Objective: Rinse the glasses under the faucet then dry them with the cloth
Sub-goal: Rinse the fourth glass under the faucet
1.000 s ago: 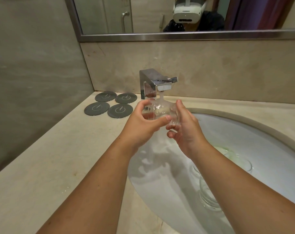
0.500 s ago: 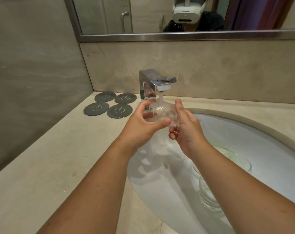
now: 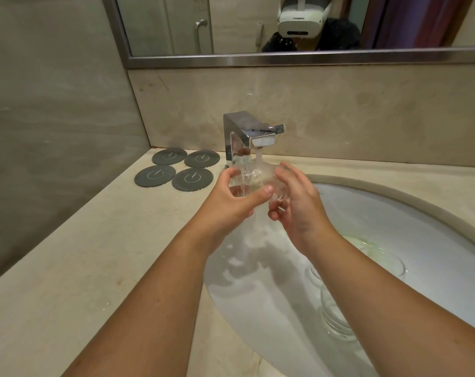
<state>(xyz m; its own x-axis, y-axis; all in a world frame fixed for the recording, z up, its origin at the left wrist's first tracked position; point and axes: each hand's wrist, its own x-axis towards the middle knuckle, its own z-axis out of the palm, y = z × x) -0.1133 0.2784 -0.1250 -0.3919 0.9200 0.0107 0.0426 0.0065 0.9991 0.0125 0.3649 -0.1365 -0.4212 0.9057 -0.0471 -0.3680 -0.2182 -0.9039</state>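
Head view: left hand (image 3: 228, 202) and right hand (image 3: 299, 210) grip glass (image 3: 254, 178) under faucet (image 3: 241, 131); second glass (image 3: 337, 317) lies in sink (image 3: 435, 213).

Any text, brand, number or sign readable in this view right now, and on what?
No readable words or numbers.
Grey coasters: each bears a pale line emblem, a broken ring with a leaf-like stroke, no letters.
Faucet: no marking seen.
Glass: no print seen.
Headset in mirror: no legible marking.

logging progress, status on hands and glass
Left hand and right hand grip clear ribbed glass under running chrome faucet. Second clear glass in white sink. Nothing blocking.
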